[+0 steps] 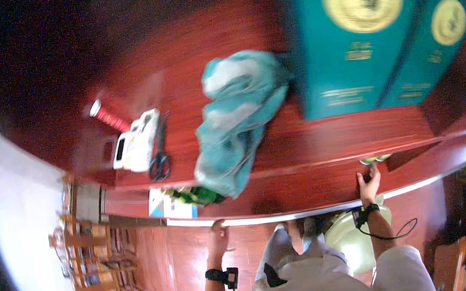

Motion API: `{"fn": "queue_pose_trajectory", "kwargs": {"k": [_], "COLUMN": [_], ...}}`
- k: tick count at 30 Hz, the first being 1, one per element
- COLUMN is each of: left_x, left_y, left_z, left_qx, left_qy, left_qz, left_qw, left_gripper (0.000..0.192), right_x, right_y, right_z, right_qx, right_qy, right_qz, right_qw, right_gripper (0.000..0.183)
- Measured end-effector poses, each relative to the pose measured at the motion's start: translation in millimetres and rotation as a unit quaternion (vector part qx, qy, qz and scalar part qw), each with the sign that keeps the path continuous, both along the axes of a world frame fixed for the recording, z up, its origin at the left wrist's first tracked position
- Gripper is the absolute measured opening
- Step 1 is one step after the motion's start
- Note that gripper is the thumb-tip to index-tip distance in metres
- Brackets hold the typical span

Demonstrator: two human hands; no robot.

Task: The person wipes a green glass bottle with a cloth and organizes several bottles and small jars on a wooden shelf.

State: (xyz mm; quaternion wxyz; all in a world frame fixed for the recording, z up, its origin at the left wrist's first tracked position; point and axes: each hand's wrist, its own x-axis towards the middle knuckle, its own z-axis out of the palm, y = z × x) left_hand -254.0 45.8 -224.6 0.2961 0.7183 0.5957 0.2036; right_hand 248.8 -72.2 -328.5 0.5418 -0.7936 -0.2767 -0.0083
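Note:
My right hand reaches to a lower red wooden surface, its fingertips at small greenish round objects partly hidden under the upper edge; whether it grips them I cannot tell. Low beside the cabinet, my left hand hangs with fingers loosely curled and nothing visible in it. A crumpled teal and white cloth lies on the red wooden top and droops over its front edge. To its left are black-handled scissors, a white object and a red tube.
Large teal boxes stand at the back right. Below the ledge, green leafy items lie by a white and blue box. A pale plastic stool stands near my right arm; wooden chairs are at the lower left.

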Motion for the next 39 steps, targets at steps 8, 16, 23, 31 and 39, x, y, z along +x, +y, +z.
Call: {"fn": "queue_pose_trajectory", "kwargs": {"k": [8, 16, 23, 31, 39], "left_x": [-93.7, 53.6, 91.6, 81.0, 96.2], "left_y": [-14.0, 102.2, 161.6, 180.9, 185.5], "left_z": [30.2, 118.5, 72.2, 49.9, 47.1], "left_qx": [0.112, 0.285, 0.169, 0.175, 0.203], "left_qy": [-0.053, -0.129, -0.009, -0.012, -0.03], "left_qz": [0.192, -0.025, -0.093, -0.105, -0.121], "left_qw": [0.973, 0.95, 0.981, 0.979, 0.971], "left_gripper": [0.019, 0.015, 0.025, 0.027, 0.028], "right_x": [-111.8, -228.9, -254.9, -270.8, -199.9], "right_y": [0.7, 191.8, 236.8, 241.0, 183.5], "right_z": [32.8, 161.6, 165.1, 163.3, 133.2], "right_qx": [-0.097, -0.058, -0.026, 0.053, 0.112], "right_qy": [-0.169, -0.098, -0.108, -0.106, 0.024], "right_qz": [0.122, 0.391, 0.362, 0.32, 0.224], "right_qw": [0.973, 0.913, 0.926, 0.94, 0.968], "right_gripper": [0.036, 0.03, 0.025, 0.018, 0.017]}}
